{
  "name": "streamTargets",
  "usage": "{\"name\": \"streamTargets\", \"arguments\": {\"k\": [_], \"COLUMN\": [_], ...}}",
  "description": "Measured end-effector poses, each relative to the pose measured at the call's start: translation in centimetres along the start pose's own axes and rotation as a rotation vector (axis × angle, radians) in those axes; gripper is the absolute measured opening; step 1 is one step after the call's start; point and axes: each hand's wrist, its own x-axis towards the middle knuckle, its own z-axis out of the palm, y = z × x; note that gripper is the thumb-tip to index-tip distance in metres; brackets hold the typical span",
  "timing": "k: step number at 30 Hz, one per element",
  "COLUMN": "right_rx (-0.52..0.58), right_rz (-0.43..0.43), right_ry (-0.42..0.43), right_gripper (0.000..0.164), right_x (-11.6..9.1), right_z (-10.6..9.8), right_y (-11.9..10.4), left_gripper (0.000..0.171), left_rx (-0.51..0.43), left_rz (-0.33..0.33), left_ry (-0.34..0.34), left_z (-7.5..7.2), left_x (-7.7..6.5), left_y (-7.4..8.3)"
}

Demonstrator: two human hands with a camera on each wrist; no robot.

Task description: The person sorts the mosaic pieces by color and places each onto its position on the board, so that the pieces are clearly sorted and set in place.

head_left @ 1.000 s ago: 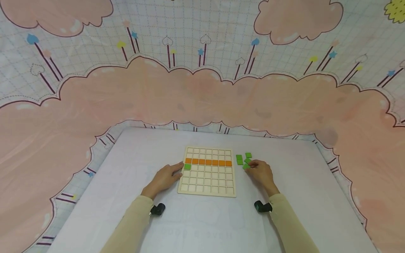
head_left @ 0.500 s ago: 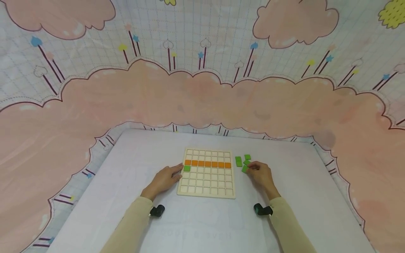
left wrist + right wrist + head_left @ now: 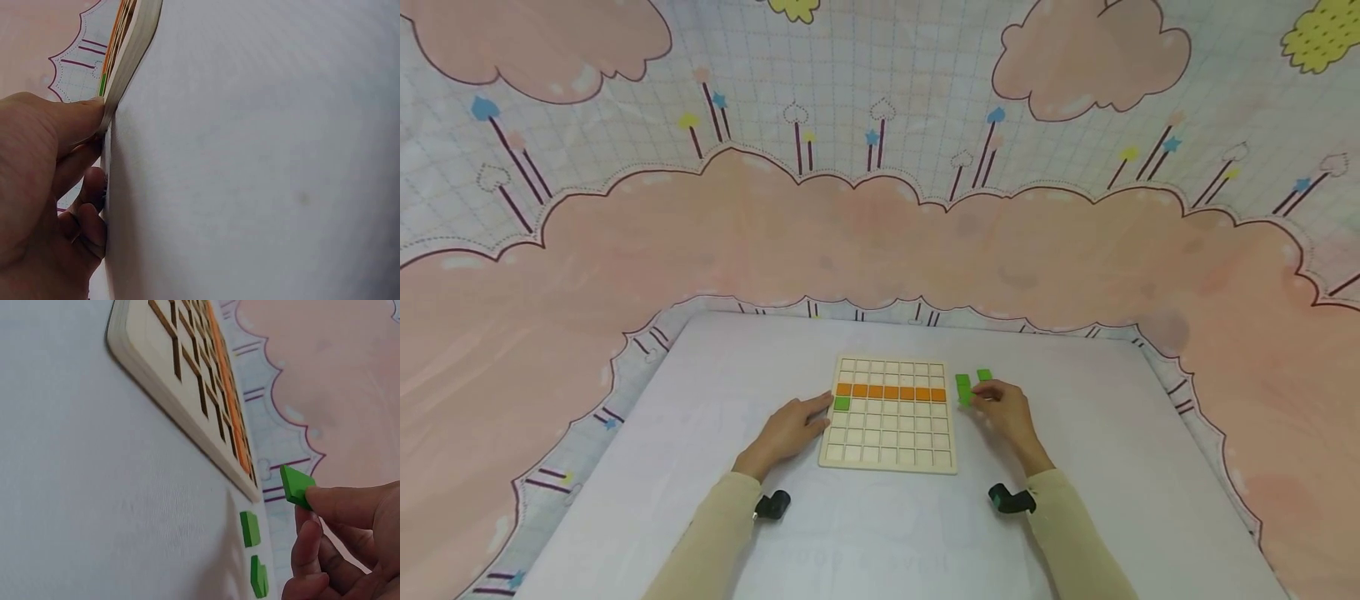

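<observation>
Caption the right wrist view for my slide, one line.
Right hand pinching a green tile near the wooden grid board with its orange row.

Looks like an indoor recording nook with child-themed decor; can't tell if the building is a home, office or studio. Evidence: printed backdrop [image 3: 880,237] fills the upper half of the head view, runs down left and right around the white table [image 3: 737,350]. Print has pink clouds [image 3: 542,42] upper left and right, small stars [image 3: 872,137] on sticks across the top. Black wrist cameras [image 3: 1012,499] at lower center = capture rig.
</observation>
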Motion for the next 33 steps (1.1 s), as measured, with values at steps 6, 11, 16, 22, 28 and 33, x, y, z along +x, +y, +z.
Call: {"name": "streamTargets", "arguments": {"k": [6, 11, 16, 22, 28, 33], "right_rx": [0.006, 0.007, 0.017, 0.04, 0.076, 0.086], "right_rz": [-0.001, -0.012, -0.006, -0.027, -0.035, -0.044], "right_ry": [-0.018, -0.034, -0.042, -0.047, -0.057, -0.076], "right_gripper": [0.018, 0.017, 0.016, 0.015, 0.012, 0.011], "right_x": [-0.1, -0.2, -0.4, -0.4, -0.6, -0.7], "right_z": [1.1, 2.0, 2.8, 3.8, 4.7, 5.4], "right_y": [-0.7, -1.1, -1.9, -2.9, -3.7, -4.0], "left_gripper": [0.051, 0.051, 0.051, 0.051, 0.051, 0.051], "left_rx": [0.006, 0.012, 0.016, 0.01, 0.004, 0.008], "left_rz": [0.001, -0.003, -0.007, -0.001, 0.005, -0.004], "left_ry": [0.01, 0.013, 0.017, 0.022, 0.022, 0.02], "left_z": [0.1, 0.2, 0.2, 0.1, 0.1, 0.2], "left_x": [-0.1, -0.1, -0.3, -0.5, -0.5, -0.5], "left_y": [0.1, 0.1, 0.2, 0.4, 0.4, 0.4]}}
